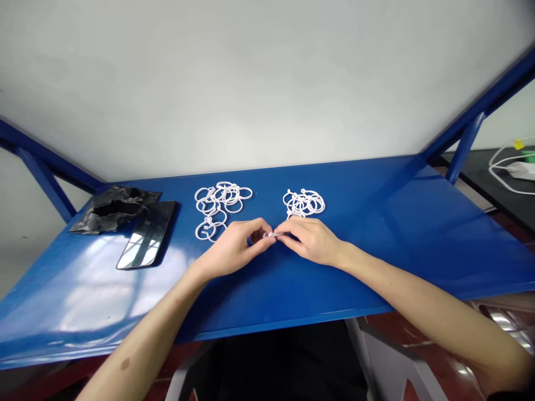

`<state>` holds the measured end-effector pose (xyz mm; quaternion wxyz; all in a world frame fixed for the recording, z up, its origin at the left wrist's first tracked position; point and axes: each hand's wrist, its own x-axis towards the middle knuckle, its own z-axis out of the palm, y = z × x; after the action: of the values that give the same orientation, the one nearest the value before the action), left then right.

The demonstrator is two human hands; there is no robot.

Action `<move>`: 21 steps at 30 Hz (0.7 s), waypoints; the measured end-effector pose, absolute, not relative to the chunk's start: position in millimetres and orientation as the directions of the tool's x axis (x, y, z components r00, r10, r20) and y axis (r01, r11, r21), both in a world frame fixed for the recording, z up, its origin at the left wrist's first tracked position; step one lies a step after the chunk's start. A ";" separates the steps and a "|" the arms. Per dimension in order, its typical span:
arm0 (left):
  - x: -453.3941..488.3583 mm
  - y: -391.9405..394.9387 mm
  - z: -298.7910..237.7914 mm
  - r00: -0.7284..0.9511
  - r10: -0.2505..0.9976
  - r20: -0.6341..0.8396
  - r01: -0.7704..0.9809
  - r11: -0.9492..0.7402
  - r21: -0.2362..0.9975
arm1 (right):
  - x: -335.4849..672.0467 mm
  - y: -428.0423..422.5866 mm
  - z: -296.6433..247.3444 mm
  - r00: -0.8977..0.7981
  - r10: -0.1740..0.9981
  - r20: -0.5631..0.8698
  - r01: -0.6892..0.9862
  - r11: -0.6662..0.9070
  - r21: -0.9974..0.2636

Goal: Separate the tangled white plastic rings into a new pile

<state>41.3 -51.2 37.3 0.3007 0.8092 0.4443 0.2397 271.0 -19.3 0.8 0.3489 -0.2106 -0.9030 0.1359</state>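
My left hand (242, 244) and my right hand (310, 238) meet over the middle of the table. Both are closed in a pinch on a small white ring (271, 234), mostly covered by the fingers. Behind my left hand lies a loose pile of white plastic rings (225, 195), thin and round with small knobs. A second, tighter cluster of the same rings (307, 202) sits just beyond my right hand, whose knuckles partly cover its near edge.
The blue table (388, 223) has a white wall (259, 83) behind it and blue frame posts at both sides. To the left, a black phone (150, 234) lies beside a crumpled black plastic bag (112, 206). A white cable (497, 170) rests on a dark surface at far right.
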 end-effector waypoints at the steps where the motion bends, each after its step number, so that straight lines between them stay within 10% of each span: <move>1: 42.6 -50.6 35.6 0.446 0.884 0.139 0.550 -0.393 0.737 | 271.2 -19.0 0.8 -0.634 0.501 0.590 0.295 0.861 -0.414; 7: 49.9 -46.2 17.4 0.289 0.940 0.185 0.404 -0.294 0.866 | 271.9 -19.4 3.3 -0.588 0.539 0.603 0.299 0.837 -0.458; 21: 54.9 -54.2 -2.1 0.350 0.791 0.501 0.543 -0.607 0.580 | 273.1 -27.7 4.8 -0.715 0.452 0.534 0.309 0.889 -0.339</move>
<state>54.9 -54.2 -2.1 0.1586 0.8063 0.4137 0.3920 273.1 -27.7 4.8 0.3158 -0.2071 -0.9190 0.1132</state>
